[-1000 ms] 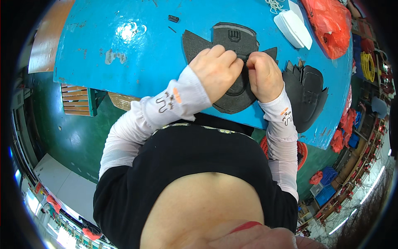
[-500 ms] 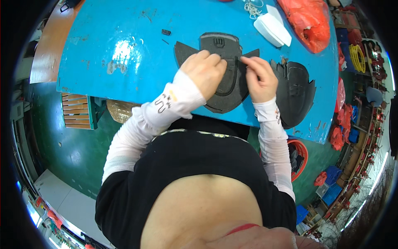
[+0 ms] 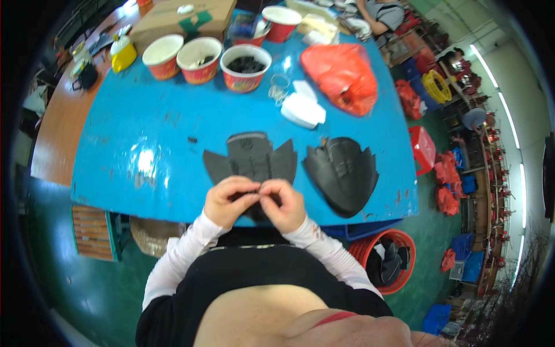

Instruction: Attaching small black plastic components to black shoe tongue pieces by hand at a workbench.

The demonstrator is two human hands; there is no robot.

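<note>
A flat black shoe-upper piece (image 3: 252, 160) with side flaps lies on the blue table (image 3: 150, 133) near its front edge. My left hand (image 3: 228, 199) and my right hand (image 3: 284, 202) meet over its near end, fingers curled and pinching the black material between them. The part under my fingers is hidden. A stack of similar black pieces (image 3: 341, 172) lies just to the right of my right hand.
At the table's far side stand several red paper bowls (image 3: 247, 66), a cardboard box (image 3: 182, 20), a yellow container (image 3: 123, 53), a red plastic bag (image 3: 341, 75) and a white folded item (image 3: 303, 109). A red basket (image 3: 388, 263) with black pieces sits on the green floor at right.
The view has tilted up, showing the table's far side. My hands have drawn together from pressing flat on the black piece to pinching its near end.
</note>
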